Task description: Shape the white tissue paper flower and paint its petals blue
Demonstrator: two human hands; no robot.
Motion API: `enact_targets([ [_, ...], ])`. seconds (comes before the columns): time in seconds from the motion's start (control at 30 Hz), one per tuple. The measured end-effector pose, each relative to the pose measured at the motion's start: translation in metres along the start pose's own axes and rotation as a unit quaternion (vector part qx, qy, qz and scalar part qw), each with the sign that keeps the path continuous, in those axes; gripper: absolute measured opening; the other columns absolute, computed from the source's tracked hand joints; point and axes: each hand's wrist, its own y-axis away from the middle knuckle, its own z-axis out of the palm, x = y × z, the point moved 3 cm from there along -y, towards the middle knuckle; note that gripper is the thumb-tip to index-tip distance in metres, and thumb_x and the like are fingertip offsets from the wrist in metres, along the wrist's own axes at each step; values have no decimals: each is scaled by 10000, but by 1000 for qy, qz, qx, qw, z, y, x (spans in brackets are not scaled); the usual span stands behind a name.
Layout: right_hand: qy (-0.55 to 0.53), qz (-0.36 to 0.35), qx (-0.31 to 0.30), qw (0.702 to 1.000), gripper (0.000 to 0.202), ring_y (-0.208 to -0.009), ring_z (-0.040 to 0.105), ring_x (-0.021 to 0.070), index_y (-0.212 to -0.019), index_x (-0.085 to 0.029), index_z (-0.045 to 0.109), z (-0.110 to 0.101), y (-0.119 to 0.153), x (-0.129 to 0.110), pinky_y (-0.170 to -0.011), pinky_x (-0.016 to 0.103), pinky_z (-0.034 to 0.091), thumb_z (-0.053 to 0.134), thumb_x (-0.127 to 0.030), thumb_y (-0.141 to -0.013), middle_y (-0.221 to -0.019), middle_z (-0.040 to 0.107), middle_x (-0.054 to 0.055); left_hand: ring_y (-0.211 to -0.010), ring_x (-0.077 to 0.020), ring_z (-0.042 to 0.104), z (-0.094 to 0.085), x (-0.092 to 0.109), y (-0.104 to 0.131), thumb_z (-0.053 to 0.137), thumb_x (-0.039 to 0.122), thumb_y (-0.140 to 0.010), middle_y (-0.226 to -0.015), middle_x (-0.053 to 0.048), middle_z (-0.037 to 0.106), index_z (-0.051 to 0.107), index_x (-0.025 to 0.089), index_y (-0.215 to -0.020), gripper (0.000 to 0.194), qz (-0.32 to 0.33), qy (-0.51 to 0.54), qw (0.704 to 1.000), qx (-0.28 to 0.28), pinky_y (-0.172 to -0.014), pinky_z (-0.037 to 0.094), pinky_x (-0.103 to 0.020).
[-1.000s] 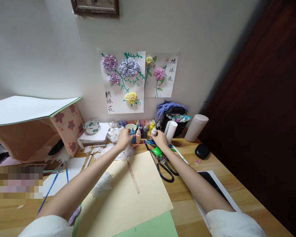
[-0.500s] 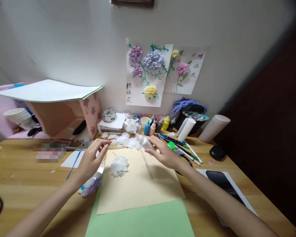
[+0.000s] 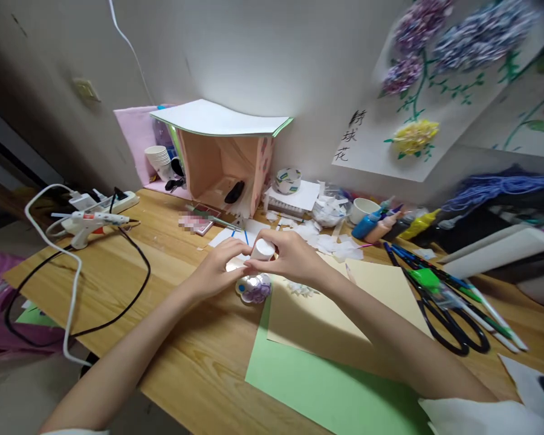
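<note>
White bottle: the small white bottle (image 3: 263, 249) is held above the desk (image 3: 194, 356), left of the cream sheet (image 3: 385, 296), its flat round end turned up toward the viewer; the other end is hidden, and no label shows on it.
Right hand: the right hand (image 3: 294, 257) pinches the bottle between thumb and curled fingers.
Left hand: the left hand (image 3: 220, 266) reaches in from the left, fingers curved and thumb opposite, tips close to the bottle; whether they press on it or on something pale behind them, I cannot tell.
Paint palette: just below the hands sits a paint palette (image 3: 256, 291) with purple paint and a blue spot on its left.
Papers: the cream sheet lies over a green sheet (image 3: 308, 389); a white paper flower (image 3: 300, 289) rests at its left side, partly hidden.
Readable writing: on the wall at far right, a sheet (image 3: 367, 145) carrying raised purple, blue and yellow flowers reads 绣球花 downward in black ink.
Tape label: the tape roll (image 3: 289, 181) on the far side has green printing, too small to read.
Paint bottles: blue (image 3: 366, 225), peach (image 3: 383, 229) and yellow (image 3: 419, 223) bottles stand right of a paper cup (image 3: 364, 210); any lettering is blurred.
Right side: black-handled scissors (image 3: 465, 347) lie beside pens.
Left side: a white glue gun (image 3: 88, 225) lies near looping cables.
</note>
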Motion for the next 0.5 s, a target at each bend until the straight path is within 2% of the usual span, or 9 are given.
enact_targets([
  [0.13, -121, 40, 33, 991, 379, -578, 375, 85, -674, -169, 530, 13, -15, 4, -529, 226, 260, 737, -487, -671, -605, 432, -55, -902, -179, 585, -3, -8, 3, 608, 357, -846, -932, -37, 662, 651, 168, -903, 203, -79, 93, 992, 32, -826, 445, -270],
  [0.23, -222, 72, -2, 972, 408, -627, 431, 101, -732, -166, 551, 24, -20, 13, -553, 231, 318, 743, -516, -646, -668, 477, -36, -933, -182, 591, -4, -11, 5, 601, 356, -848, -956, -33, 670, 656, 161, -931, 219, -117, 138, 983, 12, -847, 443, -272],
  [0.33, -273, 64, -28, 959, 401, -718, 488, 121, -764, -181, 548, 32, -21, 18, -626, 244, 383, 772, -482, -623, -755, 531, -19, -869, -177, 594, -1, -15, 7, 634, 377, -815, -897, -24, 669, 668, 154, -920, 249, -143, 138, 980, -2, -775, 457, -260],
  [0.4, -286, 50, -27, 956, 392, -741, 492, 121, -758, -188, 540, 35, -20, 19, -651, 248, 389, 788, -455, -614, -775, 539, -20, -796, -165, 589, 1, -17, 9, 663, 390, -783, -832, -14, 659, 676, 145, -886, 266, -147, 132, 980, 2, -709, 459, -248],
  [0.5, -292, 39, -11, 955, 391, -712, 470, 112, -715, -185, 530, 39, -19, 19, -632, 247, 367, 803, -441, -605, -746, 518, -27, -731, -144, 574, 4, -18, 10, 678, 377, -764, -769, -3, 637, 666, 134, -800, 245, -118, 117, 986, 24, -660, 448, -231],
])
